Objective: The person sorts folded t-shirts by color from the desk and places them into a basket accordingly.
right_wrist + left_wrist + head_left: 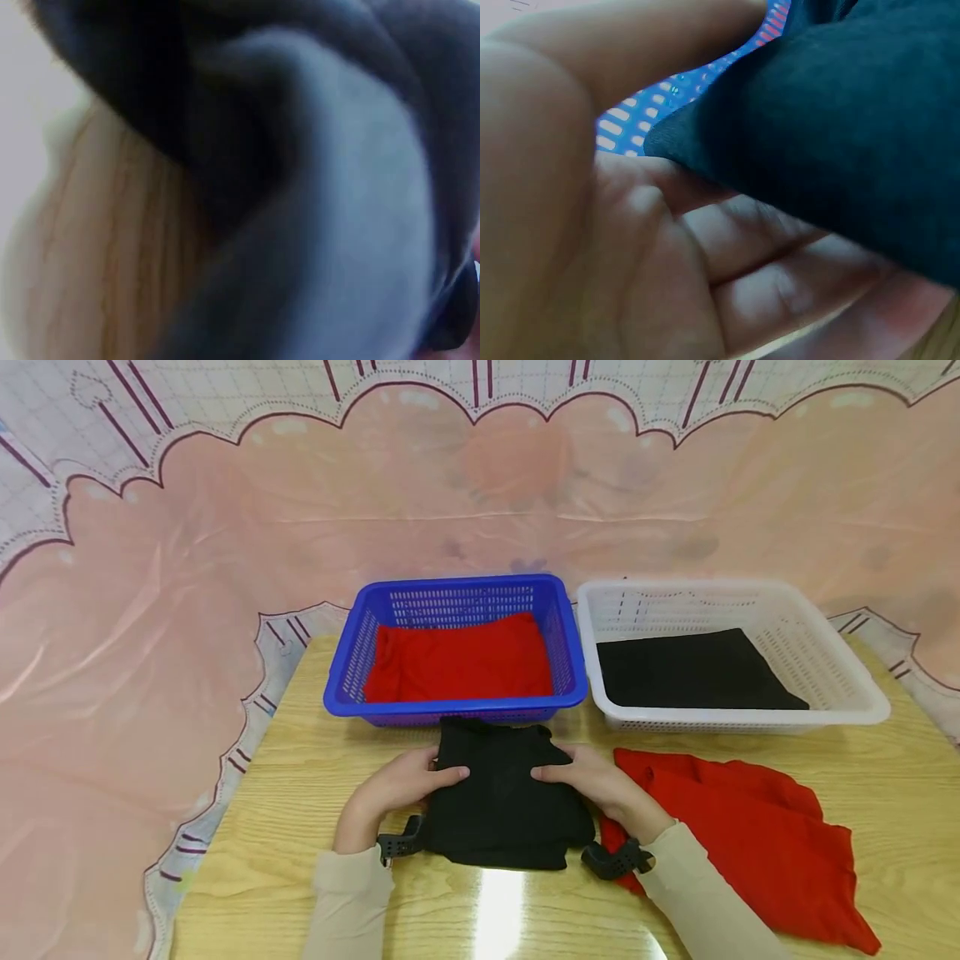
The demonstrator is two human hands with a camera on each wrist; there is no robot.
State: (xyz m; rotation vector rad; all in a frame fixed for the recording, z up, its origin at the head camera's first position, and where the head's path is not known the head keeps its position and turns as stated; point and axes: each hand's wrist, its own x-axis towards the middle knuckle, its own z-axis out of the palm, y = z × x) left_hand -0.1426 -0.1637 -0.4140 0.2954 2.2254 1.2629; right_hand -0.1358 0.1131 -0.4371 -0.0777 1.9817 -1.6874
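A folded black cloth (504, 810) is held by both hands in front of the blue basket. The left hand (405, 781) grips its left side, thumb on top; in the left wrist view the other fingers (780, 277) reach beneath the fabric. On the opposite side the right hand (600, 781) pinches the cloth, thumb on top and the other fingers hidden below. Close up in the right wrist view, loose dark folds (352, 180) hang over the wood grain, and most of the right hand is out of sight.
The blue basket (457, 706) contains a folded red cloth (465, 660). To its right, a white basket (750, 717) contains a folded black cloth (682, 672). A rumpled red cloth (750, 835) lies on the wooden table (255, 860), partly beneath the right forearm. A patterned sheet (375, 510) hangs behind.
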